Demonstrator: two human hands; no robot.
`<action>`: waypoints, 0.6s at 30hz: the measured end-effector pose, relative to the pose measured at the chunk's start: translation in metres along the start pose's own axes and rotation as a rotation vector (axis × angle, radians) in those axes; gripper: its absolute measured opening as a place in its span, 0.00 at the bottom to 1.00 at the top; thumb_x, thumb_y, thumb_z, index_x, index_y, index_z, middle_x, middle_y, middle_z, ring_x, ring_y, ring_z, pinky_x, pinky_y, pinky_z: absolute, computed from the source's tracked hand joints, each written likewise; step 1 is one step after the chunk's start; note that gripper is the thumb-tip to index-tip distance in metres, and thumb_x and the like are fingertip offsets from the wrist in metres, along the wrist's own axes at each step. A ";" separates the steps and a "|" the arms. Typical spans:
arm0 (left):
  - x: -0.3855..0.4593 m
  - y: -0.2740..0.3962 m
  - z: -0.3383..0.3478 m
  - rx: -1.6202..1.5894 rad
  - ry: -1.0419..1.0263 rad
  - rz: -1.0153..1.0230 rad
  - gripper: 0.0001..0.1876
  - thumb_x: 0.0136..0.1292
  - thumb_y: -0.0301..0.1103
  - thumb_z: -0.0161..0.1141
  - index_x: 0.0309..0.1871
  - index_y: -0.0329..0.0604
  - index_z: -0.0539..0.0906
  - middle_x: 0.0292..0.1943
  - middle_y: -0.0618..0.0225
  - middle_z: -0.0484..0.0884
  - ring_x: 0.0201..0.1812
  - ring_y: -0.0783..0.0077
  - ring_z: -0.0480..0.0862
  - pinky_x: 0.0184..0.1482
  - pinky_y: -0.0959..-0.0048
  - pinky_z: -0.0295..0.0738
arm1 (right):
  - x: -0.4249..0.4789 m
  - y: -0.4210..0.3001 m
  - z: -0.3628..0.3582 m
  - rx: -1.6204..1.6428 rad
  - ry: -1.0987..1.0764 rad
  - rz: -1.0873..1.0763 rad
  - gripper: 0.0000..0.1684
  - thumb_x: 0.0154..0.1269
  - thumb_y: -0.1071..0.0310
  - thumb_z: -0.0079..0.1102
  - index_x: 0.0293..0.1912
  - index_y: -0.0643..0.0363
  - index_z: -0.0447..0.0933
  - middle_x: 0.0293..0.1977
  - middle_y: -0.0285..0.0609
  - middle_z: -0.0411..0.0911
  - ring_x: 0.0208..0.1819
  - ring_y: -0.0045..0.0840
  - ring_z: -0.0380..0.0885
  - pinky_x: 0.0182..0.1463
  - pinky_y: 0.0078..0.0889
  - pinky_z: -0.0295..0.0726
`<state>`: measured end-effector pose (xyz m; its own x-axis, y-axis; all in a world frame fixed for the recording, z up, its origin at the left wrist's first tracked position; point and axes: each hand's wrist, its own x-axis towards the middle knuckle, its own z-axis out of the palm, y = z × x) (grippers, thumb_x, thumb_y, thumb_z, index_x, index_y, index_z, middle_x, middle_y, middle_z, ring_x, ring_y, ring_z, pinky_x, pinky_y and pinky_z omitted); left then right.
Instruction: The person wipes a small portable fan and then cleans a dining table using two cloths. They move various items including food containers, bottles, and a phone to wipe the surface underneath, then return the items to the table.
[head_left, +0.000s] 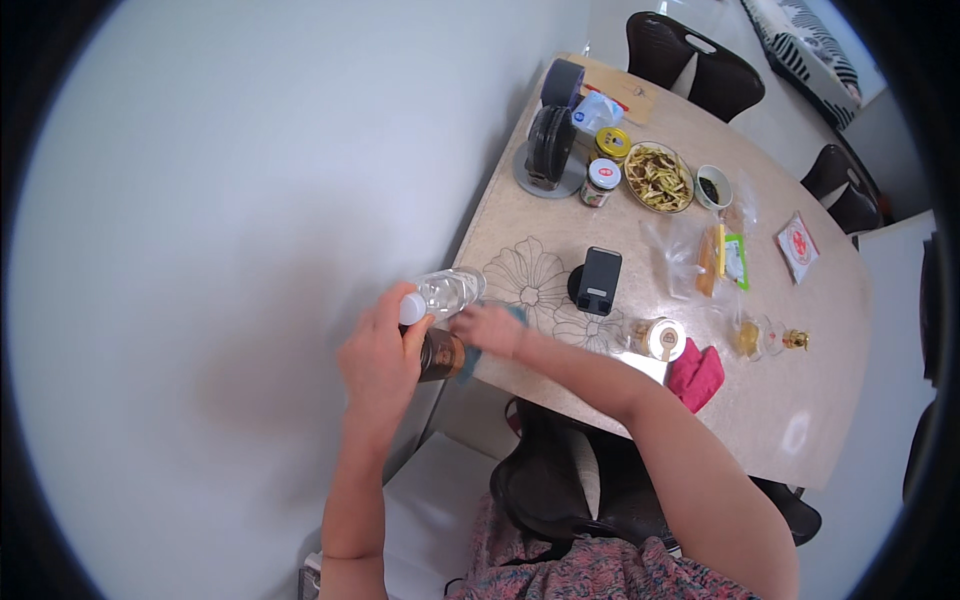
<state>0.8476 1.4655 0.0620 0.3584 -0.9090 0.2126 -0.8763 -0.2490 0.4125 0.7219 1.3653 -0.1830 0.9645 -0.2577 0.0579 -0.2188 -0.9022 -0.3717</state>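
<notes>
My left hand (382, 356) grips a clear plastic bottle (454, 291) by its white-capped end, and a dark brown container (442, 354) is right under the same hand. Both are at the table's corner by the wall. Beside them my right hand (487, 328) lies on a teal cloth (516, 315), part of which shows below the dark container. The fingers of the right hand are blurred, and the bottle partly hides them. A black phone stand (600, 281) stands to the right of the hands.
A lidded jar (666, 339), a pink cloth (696, 375) and a small glass bottle (771, 339) are on the right. Plastic bags (682, 255), a plate of food (658, 178), a bowl (712, 187) and capped jars (602, 180) stand farther back. A dark chair (570, 472) is at the near edge; the wall (225, 225) borders the left.
</notes>
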 end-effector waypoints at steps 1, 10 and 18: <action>0.003 0.004 0.000 -0.001 0.008 0.004 0.18 0.63 0.34 0.70 0.56 0.48 0.80 0.41 0.60 0.86 0.41 0.57 0.86 0.43 0.62 0.79 | 0.009 0.025 -0.010 0.042 -0.104 0.089 0.13 0.62 0.67 0.59 0.47 0.45 0.82 0.54 0.33 0.77 0.60 0.32 0.74 0.47 0.39 0.85; 0.053 0.025 0.042 0.014 -0.088 0.105 0.19 0.64 0.39 0.68 0.56 0.51 0.77 0.42 0.69 0.87 0.43 0.61 0.86 0.39 0.59 0.79 | -0.019 0.102 -0.014 -0.356 0.187 0.803 0.31 0.61 0.68 0.60 0.65 0.56 0.70 0.67 0.50 0.66 0.60 0.45 0.69 0.48 0.40 0.84; 0.099 0.020 0.111 -0.006 -0.039 0.301 0.16 0.67 0.41 0.65 0.56 0.55 0.77 0.37 0.64 0.85 0.39 0.57 0.86 0.38 0.58 0.78 | -0.124 -0.062 -0.007 -0.120 0.181 0.471 0.29 0.59 0.67 0.61 0.62 0.52 0.74 0.62 0.41 0.69 0.59 0.38 0.70 0.50 0.39 0.77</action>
<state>0.8303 1.3331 -0.0072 0.0700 -0.9539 0.2919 -0.9393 0.0355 0.3414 0.6145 1.4509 -0.1603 0.7188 -0.6914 0.0732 -0.6485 -0.7046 -0.2882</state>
